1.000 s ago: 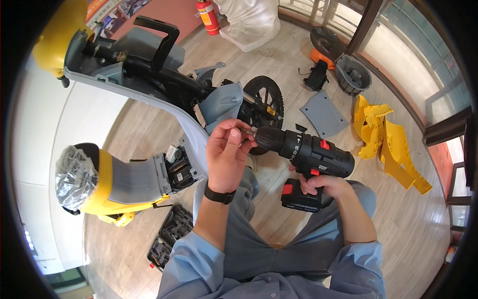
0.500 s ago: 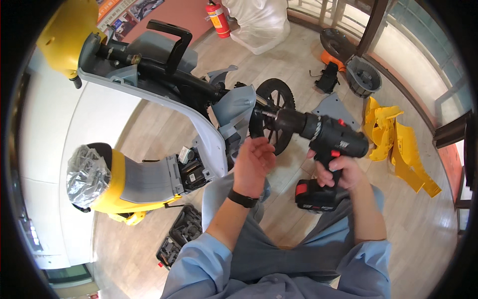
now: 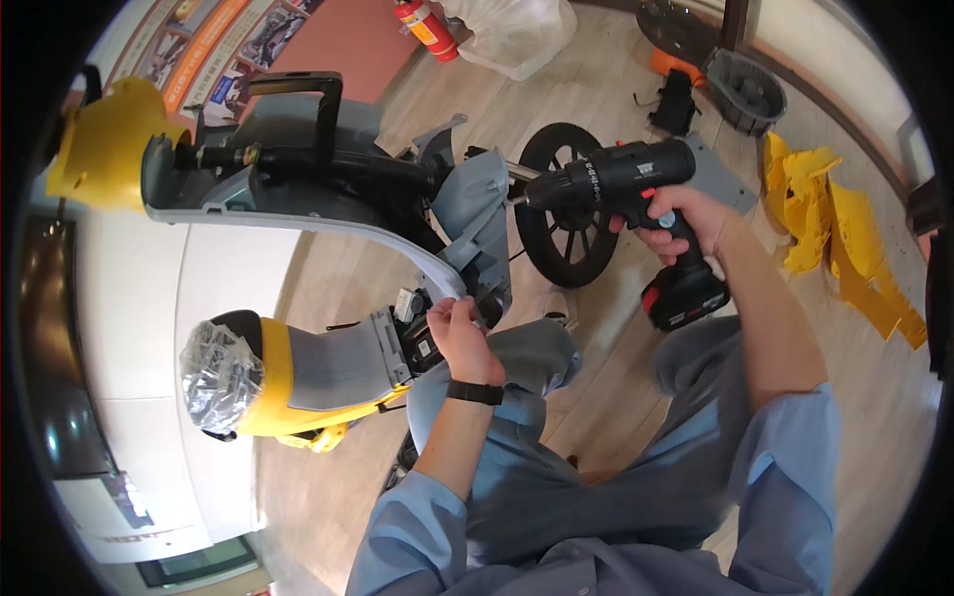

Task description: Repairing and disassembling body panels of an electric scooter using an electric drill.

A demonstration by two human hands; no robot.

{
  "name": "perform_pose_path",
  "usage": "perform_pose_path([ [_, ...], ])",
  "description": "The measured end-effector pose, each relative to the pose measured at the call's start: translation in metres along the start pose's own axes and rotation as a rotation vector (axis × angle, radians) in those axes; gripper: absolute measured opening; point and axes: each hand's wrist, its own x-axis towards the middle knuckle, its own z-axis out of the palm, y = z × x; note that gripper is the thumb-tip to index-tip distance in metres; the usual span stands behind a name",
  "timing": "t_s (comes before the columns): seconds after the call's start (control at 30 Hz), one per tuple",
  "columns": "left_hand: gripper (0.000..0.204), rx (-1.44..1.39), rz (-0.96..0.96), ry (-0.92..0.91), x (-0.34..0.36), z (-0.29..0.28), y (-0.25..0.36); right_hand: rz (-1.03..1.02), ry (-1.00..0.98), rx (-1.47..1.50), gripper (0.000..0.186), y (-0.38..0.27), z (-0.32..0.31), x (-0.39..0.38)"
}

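My right hand grips a black cordless drill, level and pointing left, its bit beside a grey plastic housing. Lower and to the left, my left hand is closed at the lower end of a long grey curved panel; what its fingers grip is unclear. The panel runs along a partly dismantled yellow and grey scooter. Behind the drill stands a black spoked wheel. A yellow seat-like section with crumpled clear plastic on its end lies below the panel.
Yellow body panels, a grey plate, a grey bin-like part and a black bag lie at right. A red extinguisher and wrapped bundle stand by the back wall. My legs are below.
My left hand has left the drill's bit and moved down to the grey panel. My right hand has carried the drill up and right, toward the wheel. The view has shifted slightly.
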Motion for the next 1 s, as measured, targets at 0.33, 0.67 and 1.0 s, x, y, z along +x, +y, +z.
perform_pose_path([
  [0.33,0.019,-0.016,0.033,0.115,0.004,0.006,-0.008,0.239,0.013,-0.05,0.04,0.009,-0.025,0.019],
  [0.67,0.015,0.423,-0.58,-0.564,-0.035,0.025,-0.038,0.441,0.071,-0.043,0.031,0.029,-0.041,0.043],
  [1.0,0.049,0.16,-0.62,-0.377,-0.016,0.015,-0.062,0.415,0.028,-0.019,0.035,0.057,-0.053,0.071],
])
